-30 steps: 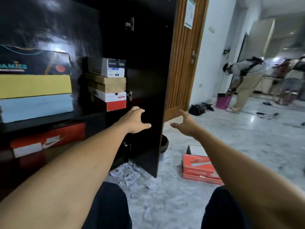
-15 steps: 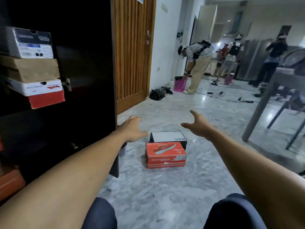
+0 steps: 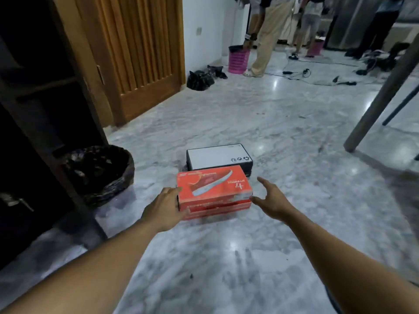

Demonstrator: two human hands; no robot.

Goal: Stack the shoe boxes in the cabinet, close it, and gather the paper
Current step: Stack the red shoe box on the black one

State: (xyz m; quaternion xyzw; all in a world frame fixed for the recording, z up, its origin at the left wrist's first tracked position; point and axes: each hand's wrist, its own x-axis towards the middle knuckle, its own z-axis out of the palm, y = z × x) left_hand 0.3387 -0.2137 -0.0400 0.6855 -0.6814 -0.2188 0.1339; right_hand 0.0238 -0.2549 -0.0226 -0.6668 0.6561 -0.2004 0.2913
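swung away from the cabinet [image 3: 40, 109] at frame left, down to the red shoe box [image 3: 213, 189] at centre floor. left hand [image 3: 163, 207] touching its side, right hand [image 3: 272, 200] just beside, both spread wide, nothing held. white-lidded box [image 3: 217, 156] behind it also unstacked; cabinet open; paper not in view.

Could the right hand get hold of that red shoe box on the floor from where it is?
Probably yes. The right hand is open beside the red shoe box, nothing between them. The left hand is already against the other end.
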